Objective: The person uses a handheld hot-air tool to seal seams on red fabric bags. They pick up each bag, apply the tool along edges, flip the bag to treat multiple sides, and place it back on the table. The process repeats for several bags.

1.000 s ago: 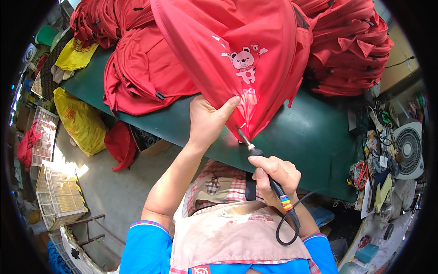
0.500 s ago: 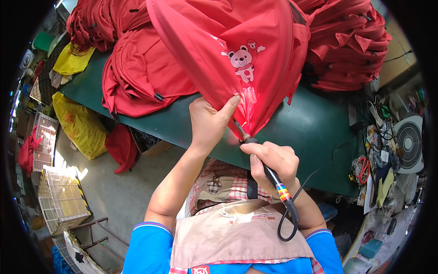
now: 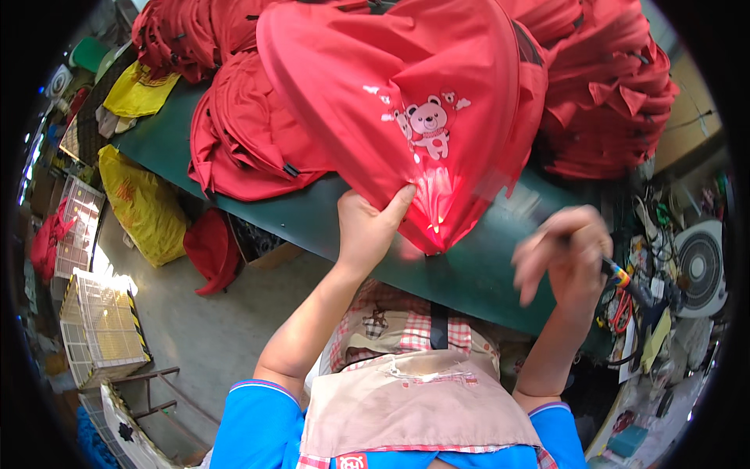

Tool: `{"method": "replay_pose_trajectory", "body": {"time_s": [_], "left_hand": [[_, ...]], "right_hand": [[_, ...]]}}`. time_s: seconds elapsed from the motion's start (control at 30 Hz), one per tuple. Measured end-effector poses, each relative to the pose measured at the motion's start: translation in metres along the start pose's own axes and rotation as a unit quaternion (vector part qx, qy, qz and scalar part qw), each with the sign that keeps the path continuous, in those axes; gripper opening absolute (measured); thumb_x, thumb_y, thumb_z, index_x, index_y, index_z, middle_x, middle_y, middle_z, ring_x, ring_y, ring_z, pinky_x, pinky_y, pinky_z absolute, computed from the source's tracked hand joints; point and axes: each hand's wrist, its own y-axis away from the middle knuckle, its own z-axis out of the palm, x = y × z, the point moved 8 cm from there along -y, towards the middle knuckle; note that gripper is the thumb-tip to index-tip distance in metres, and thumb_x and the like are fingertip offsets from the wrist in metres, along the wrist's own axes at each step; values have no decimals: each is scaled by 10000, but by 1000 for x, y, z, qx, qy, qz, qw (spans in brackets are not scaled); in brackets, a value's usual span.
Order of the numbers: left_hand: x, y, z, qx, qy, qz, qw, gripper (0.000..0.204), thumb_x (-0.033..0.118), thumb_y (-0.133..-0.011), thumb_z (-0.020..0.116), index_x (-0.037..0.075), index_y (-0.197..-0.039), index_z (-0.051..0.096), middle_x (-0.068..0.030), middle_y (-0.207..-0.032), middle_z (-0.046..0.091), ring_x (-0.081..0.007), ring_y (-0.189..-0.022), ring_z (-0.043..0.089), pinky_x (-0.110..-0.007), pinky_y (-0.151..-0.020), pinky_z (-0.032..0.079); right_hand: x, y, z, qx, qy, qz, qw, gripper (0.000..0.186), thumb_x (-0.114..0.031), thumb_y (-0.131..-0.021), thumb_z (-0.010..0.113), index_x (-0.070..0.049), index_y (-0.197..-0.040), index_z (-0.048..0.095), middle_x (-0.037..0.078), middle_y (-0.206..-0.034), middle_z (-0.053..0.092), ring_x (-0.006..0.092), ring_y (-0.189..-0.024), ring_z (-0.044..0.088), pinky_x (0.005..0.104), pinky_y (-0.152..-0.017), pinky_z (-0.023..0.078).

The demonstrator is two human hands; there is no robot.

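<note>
My left hand pinches the lower left part of a red fabric bag printed with pink-and-white bears, near its narrow, shiny, wrinkled lower tip. The bag lies over other red bags on a dark green table. To the right, my right hand is raised away from the bag, fingers curled round a pen-like hot tool with a black handle, rainbow bands and a cord. The hand and the tool's metal end are motion-blurred.
Piles of red bags fill the back. A cluttered side area with cables and a fan is at right. At left are yellow bags, a red piece beside a box, and wire cages.
My right hand has swung up and rightward with the tool, away from the bag's tip. My left hand and the bag appear slightly lower and further right in view.
</note>
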Motion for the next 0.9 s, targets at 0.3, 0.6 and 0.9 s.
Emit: {"method": "replay_pose_trajectory", "body": {"time_s": [0.3, 0.6, 0.9], "left_hand": [[12, -23, 9, 42, 142, 31, 989, 563, 343, -1117, 352, -73, -1493, 302, -190, -1480, 435, -248, -1349, 442, -378, -1135, 346], [151, -185, 92, 84, -89, 296, 947, 368, 273, -1087, 480, -18, -868, 533, -81, -771, 557, -207, -694, 455, -370, -633, 404], [20, -318, 373, -365, -84, 254, 892, 335, 271, -1087, 473, -21, -1057, 635, -147, -892, 683, -146, -850, 579, -333, -827, 488]], "right_hand": [[85, -109, 63, 274, 189, -203, 921, 348, -157, -1041, 506, -48, -1347, 380, 148, -1350, 489, 216, -1227, 488, 350, -1084, 349], [-12, -84, 18, 226, -97, -351, 904, 324, -372, -1089, 407, -132, -1288, 320, 366, -1400, 505, 442, -1264, 578, 534, -1095, 426], [23, -79, -67, 402, -28, -284, 870, 272, -278, -1032, 523, -71, -1164, 407, 331, -1081, 684, 271, -806, 697, 369, -734, 582]]}}
